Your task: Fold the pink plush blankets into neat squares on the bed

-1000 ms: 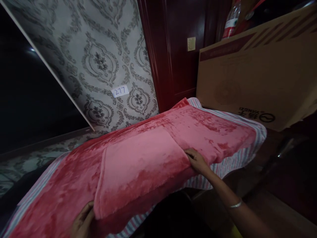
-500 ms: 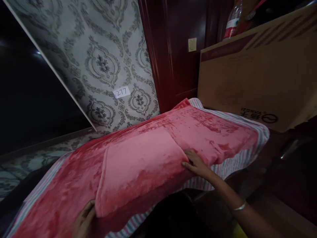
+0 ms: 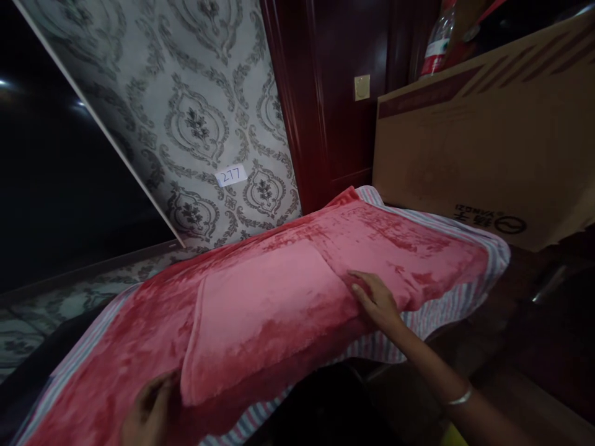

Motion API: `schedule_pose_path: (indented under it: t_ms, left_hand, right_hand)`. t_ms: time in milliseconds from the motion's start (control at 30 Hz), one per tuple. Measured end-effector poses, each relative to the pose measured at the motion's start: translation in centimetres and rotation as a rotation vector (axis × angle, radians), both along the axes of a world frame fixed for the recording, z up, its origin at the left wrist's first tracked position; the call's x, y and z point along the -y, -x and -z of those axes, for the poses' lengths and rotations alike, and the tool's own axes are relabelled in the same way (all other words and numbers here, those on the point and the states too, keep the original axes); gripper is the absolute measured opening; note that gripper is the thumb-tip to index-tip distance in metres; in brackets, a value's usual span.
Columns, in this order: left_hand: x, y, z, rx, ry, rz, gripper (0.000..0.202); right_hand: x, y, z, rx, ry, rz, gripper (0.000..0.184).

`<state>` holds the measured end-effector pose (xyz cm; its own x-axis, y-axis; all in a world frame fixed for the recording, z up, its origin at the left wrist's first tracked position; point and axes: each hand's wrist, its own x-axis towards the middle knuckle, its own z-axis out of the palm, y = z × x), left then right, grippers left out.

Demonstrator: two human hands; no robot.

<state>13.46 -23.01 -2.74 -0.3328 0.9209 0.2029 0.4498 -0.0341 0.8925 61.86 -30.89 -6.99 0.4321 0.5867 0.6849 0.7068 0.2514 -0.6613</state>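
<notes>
R hand (image 3: 377, 305) over pink blkt (image 3: 264, 297)

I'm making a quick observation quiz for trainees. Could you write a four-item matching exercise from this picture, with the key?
1. folded pink cloth
2. striped cloth
3. paper label
4. cardboard box

A. on the patterned wall, bearing a number
B. brown, with upside-down lettering
C. between the left hand and the right hand
D. showing past the edges of the red plush cloth

Right pairs: 1-C, 2-D, 3-A, 4-B
</notes>
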Motion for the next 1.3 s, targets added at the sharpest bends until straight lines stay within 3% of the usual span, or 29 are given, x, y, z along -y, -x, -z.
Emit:
schedule_pose_path:
  t_ms: [67, 167, 267, 367, 433, 533, 633, 700, 833, 900, 1000, 1133, 1300]
  left_hand:
    - [-0.4, -1.7, -1.3, -0.234, -0.153, 0.007, 0.057]
    - [-2.9, -6.0, -3.8, -0.488, -0.296, 0.29, 0.062]
    - [-6.8, -10.8, -6.5, -0.759, -0.211, 0.506, 0.068]
    - [-10.3, -14.0, -8.0, -0.974, -0.067, 0.511, 0.064]
    - [-11.8, -14.9, -7.6, -1.062, 0.044, 0.454, 0.059]
    - [-12.9, -14.7, -5.3, -1.107, 0.184, 0.388, 0.059]
    - [-13.4, -14.2, -3.0, -1.112, 0.184, 0.362, 0.059]
    - [-13.6, -14.0, -2.4, -1.101, 0.156, 0.356, 0.059]
    - [-13.3, -14.0, -2.3, -1.032, 0.066, 0.3, 0.055]
    - [-13.0, -13.7, -2.4, -0.949, 0.018, 0.179, 0.055]
    - [-13.0, -12.8, -2.5, -0.714, 0.099, 0.0, 0.062]
    - [-14.2, -11.0, -2.6, -0.537, 0.205, -0.016, 0.076]
    - [-15.9, -9.4, -2.5, -0.396, 0.211, -0.033, 0.075]
  right_hand:
    - [-1.1, 1.3, -2.3, 0.12, 0.035, -0.044, 0.045]
    - [-4.6, 4.3, -6.3, 0.305, 0.222, -0.175, 0.054]
    - [-9.1, 7.4, -9.8, 0.372, 0.474, -0.202, 0.064]
    - [-12.5, 8.7, -11.2, 0.393, 0.646, -0.165, 0.064]
    - [-13.8, 8.5, -10.4, 0.402, 0.724, -0.134, 0.063]
    - [-14.5, 7.3, -7.8, 0.393, 0.832, -0.118, 0.061]
    - [-14.6, 6.5, -5.9, 0.391, 0.847, -0.117, 0.061]
    - [-14.8, 6.3, -5.4, 0.39, 0.827, -0.112, 0.06]
    - [-15.1, 6.1, -4.9, 0.395, 0.744, -0.074, 0.053]
    - [-15.2, 5.6, -4.5, 0.353, 0.69, 0.016, 0.048]
    - [-15.2, 4.7, -3.9, 0.205, 0.661, 0.176, 0.049]
    - [-15.4, 3.8, -3.7, 0.048, 0.712, 0.199, 0.063]
    - [-16.1, 3.1, -3.7, -0.158, 0.71, 0.144, 0.063]
